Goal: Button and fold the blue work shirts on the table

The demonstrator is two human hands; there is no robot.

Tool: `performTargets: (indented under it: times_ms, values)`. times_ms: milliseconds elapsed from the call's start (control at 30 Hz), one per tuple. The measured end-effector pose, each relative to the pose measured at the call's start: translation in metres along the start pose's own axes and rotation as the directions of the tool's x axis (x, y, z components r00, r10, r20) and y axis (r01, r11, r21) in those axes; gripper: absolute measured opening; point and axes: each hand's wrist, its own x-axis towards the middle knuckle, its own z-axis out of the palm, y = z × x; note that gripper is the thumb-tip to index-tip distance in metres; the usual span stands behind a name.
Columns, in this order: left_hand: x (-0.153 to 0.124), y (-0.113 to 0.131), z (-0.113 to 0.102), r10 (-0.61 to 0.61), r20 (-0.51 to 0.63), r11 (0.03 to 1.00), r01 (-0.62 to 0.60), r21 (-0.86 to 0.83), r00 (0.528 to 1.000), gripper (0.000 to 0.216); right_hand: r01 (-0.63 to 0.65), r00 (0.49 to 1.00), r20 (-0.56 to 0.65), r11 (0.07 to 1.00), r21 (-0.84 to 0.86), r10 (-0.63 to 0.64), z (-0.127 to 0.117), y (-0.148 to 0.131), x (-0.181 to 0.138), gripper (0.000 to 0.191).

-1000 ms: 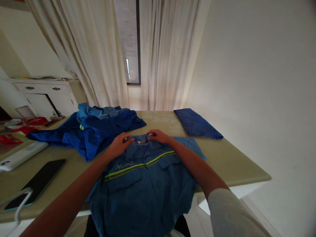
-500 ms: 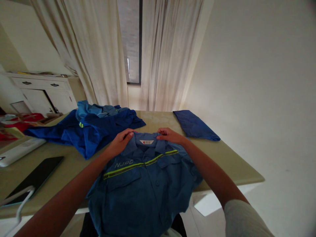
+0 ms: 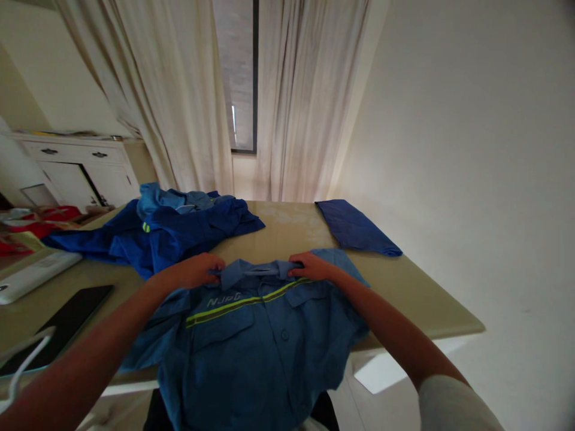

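Observation:
A blue work shirt [image 3: 251, 353] with a yellow-green stripe across its chest and the letters NJPC lies front up over the table's near edge, its lower part hanging down. My left hand [image 3: 202, 270] grips the cloth at the shoulder, just left of the collar [image 3: 256, 270]. At the collar's right side, my right hand [image 3: 309, 266] is closed on the shirt. The collar is folded over between the hands, so its inner label is hidden. Both sleeves are spread out to the sides.
A heap of blue clothes [image 3: 179, 227] lies at the table's back left. A folded dark blue garment [image 3: 357, 227] rests at the back right by the wall. A black tablet [image 3: 67, 320], a white device [image 3: 40, 276] and a white cable [image 3: 27, 365] are on the left.
Both hands have come nearer, bringing the collar down and folding it over its label. My left hand has also shifted left, and the left sleeve now shows spread on the table.

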Motion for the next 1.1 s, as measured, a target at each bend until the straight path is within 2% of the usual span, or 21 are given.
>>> performTargets:
  times_ms: [67, 133, 200, 233, 267, 333, 367, 400, 433, 467, 500, 567, 633, 667, 733, 833, 933, 967, 1033, 1067, 1100]
  values:
    - [0.007, -0.001, -0.010, -0.043, -0.097, 0.988, 0.057, 0.146, 0.994, 0.022, 0.029, 0.999, -0.026, 0.998, -0.050, -0.030, -0.015, -0.003, 0.000, 0.025]
    - [0.024, 0.006, -0.029, -0.056, -0.238, 0.956, 0.121, 0.268, 0.970, 0.026, 0.027, 0.995, -0.092, 0.992, -0.123, -0.039, -0.040, -0.002, 0.006, 0.022]
    - [0.052, 0.020, -0.053, -0.083, -0.366, 0.922, 0.211, 0.326, 0.927, 0.028, -0.062, 0.975, -0.220, 0.974, -0.219, 0.013, -0.072, 0.002, 0.020, 0.019]
    - [0.068, 0.028, -0.065, -0.116, -0.420, 0.913, 0.263, 0.310, 0.900, 0.029, -0.150, 0.949, -0.308, 0.955, -0.257, 0.066, -0.086, 0.006, 0.029, 0.019]
    - [0.085, 0.035, -0.075, -0.169, -0.488, 0.910, 0.325, 0.255, 0.856, 0.032, -0.261, 0.902, -0.411, 0.925, -0.275, 0.133, -0.098, 0.010, 0.038, 0.020]
    - [0.114, 0.044, -0.088, -0.219, -0.588, 0.924, 0.359, 0.131, 0.778, 0.043, -0.492, 0.734, -0.633, 0.836, -0.243, 0.247, -0.112, 0.017, 0.055, 0.024]
    - [0.124, 0.044, -0.089, -0.214, -0.611, 0.940, 0.331, 0.084, 0.762, 0.052, -0.577, 0.634, -0.722, 0.790, -0.206, 0.275, -0.112, 0.021, 0.061, 0.029]
    - [0.130, 0.041, -0.086, -0.193, -0.612, 0.957, 0.285, 0.055, 0.767, 0.061, -0.629, 0.558, -0.779, 0.758, -0.173, 0.286, -0.108, 0.023, 0.065, 0.036]
    - [0.132, 0.035, -0.079, -0.170, -0.592, 0.971, 0.238, 0.037, 0.788, 0.066, -0.647, 0.524, -0.801, 0.746, -0.155, 0.289, -0.100, 0.025, 0.066, 0.040]
    - [0.130, 0.026, -0.069, -0.157, -0.555, 0.979, 0.204, 0.024, 0.817, 0.066, -0.635, 0.541, -0.789, 0.757, -0.155, 0.291, -0.089, 0.026, 0.065, 0.042]
    - [0.124, 0.015, -0.056, -0.151, -0.509, 0.983, 0.184, 0.016, 0.848, 0.061, -0.594, 0.599, -0.745, 0.787, -0.166, 0.295, -0.076, 0.026, 0.061, 0.041]
    - [0.100, -0.008, -0.025, -0.153, -0.420, 0.986, 0.168, -0.001, 0.894, 0.050, -0.455, 0.759, -0.590, 0.873, -0.177, 0.276, -0.046, 0.023, 0.044, 0.037]
    - [0.067, -0.024, 0.009, -0.082, -0.396, 0.996, 0.089, -0.002, 0.915, 0.048, -0.296, 0.873, -0.442, 0.944, -0.144, 0.206, -0.019, 0.015, 0.014, 0.042]
    - [0.048, -0.028, 0.026, -0.056, -0.407, 0.998, 0.053, -0.019, 0.912, 0.049, -0.233, 0.901, -0.399, 0.966, -0.114, 0.171, -0.008, 0.009, -0.005, 0.046]
    - [0.011, -0.024, 0.055, -0.065, -0.491, 0.997, 0.032, -0.074, 0.869, 0.050, -0.170, 0.922, -0.362, 0.984, -0.051, 0.141, 0.009, -0.006, -0.048, 0.050]
    - [-0.039, 0.005, 0.089, -0.089, -0.586, 0.995, 0.044, -0.090, 0.805, 0.050, -0.169, 0.896, -0.413, 0.985, 0.023, 0.164, 0.025, -0.029, -0.109, 0.056]
    - [-0.066, 0.037, 0.109, 0.032, -0.513, 0.999, -0.021, 0.027, 0.858, 0.053, -0.151, 0.922, -0.367, 0.987, -0.055, 0.120, 0.038, -0.044, -0.145, 0.074]
    - [-0.067, 0.043, 0.112, 0.081, -0.464, 0.996, -0.055, 0.069, 0.882, 0.057, -0.142, 0.939, -0.329, 0.985, -0.099, 0.102, 0.042, -0.046, -0.149, 0.067]
    - [-0.057, 0.048, 0.113, 0.134, -0.383, 0.988, -0.096, 0.117, 0.914, 0.058, -0.147, 0.950, -0.298, 0.976, -0.159, 0.094, 0.046, -0.041, -0.144, 0.033]
    - [-0.046, 0.046, 0.110, 0.133, -0.356, 0.988, -0.095, 0.123, 0.925, 0.053, -0.169, 0.941, -0.321, 0.971, -0.170, 0.108, 0.045, -0.036, -0.136, 0.018]
    - [-0.033, 0.043, 0.105, 0.114, -0.339, 0.990, -0.078, 0.118, 0.934, 0.045, -0.209, 0.919, -0.372, 0.963, -0.173, 0.132, 0.041, -0.029, -0.125, 0.013]
